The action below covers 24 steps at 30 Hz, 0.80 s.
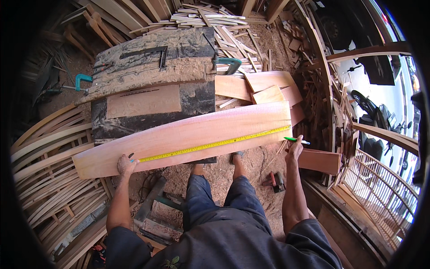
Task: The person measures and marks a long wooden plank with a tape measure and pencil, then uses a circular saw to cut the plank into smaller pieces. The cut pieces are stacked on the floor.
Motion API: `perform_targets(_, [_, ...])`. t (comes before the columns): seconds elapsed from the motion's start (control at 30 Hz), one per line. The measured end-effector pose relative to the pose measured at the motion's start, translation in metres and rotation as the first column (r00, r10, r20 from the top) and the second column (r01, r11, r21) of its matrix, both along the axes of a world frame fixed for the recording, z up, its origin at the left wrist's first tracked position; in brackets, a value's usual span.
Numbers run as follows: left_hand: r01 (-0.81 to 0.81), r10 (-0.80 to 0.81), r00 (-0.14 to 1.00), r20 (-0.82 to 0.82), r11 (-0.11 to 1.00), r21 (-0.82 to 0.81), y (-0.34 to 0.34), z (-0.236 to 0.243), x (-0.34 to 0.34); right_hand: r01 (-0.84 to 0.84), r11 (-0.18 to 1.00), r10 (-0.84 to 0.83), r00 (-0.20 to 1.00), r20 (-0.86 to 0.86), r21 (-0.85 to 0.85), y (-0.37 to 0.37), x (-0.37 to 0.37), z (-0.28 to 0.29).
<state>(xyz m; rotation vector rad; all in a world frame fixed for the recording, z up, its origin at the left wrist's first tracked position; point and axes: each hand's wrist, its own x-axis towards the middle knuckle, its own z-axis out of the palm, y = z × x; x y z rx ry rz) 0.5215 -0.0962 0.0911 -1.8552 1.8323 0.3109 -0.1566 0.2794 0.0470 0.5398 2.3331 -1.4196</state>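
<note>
So left hand (126,165) clamps a tape measure (201,147), its left end mostly hidden; right hand (294,148) grips a green pen (290,139).

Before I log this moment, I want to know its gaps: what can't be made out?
In the head view:
- Markings on the long yellow measuring tape: too small to read.
- Tape's left end: partly covered by the left hand.
- Middle of the black, dusty worktable: hidden by the long pale-pink wooden board.
- Black wheeled vehicle: cut off by the fisheye rim.

Board (197,131) – matt wd, fairly smooth, clamp (234,66) – mtl
</note>
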Motion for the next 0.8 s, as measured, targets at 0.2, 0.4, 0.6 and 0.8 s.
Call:
perform_targets(0.2, [-0.068,0.069,0.997,-0.022,0.997,0.023,-0.003,-0.003,0.001,-0.143,0.943,0.106,0.985,-0.137,-0.300,0.016,-0.041,0.006])
perform_targets(0.4, [-0.065,0.065,0.998,-0.009,0.998,-0.012,-0.002,-0.005,0.001,-0.221,0.919,0.185,0.973,-0.136,-0.326,0.007,-0.054,-0.018])
perform_targets(0.6, [-0.062,0.063,0.998,-0.018,0.997,0.035,-0.005,-0.010,0.004,-0.292,0.913,0.260,0.955,-0.143,-0.286,0.009,-0.058,-0.026])
perform_targets(0.8, [-0.009,0.005,0.998,0.055,0.997,0.076,-0.005,-0.004,0.004,-0.435,0.880,0.393,0.892,-0.223,-0.193,0.011,-0.064,-0.031])
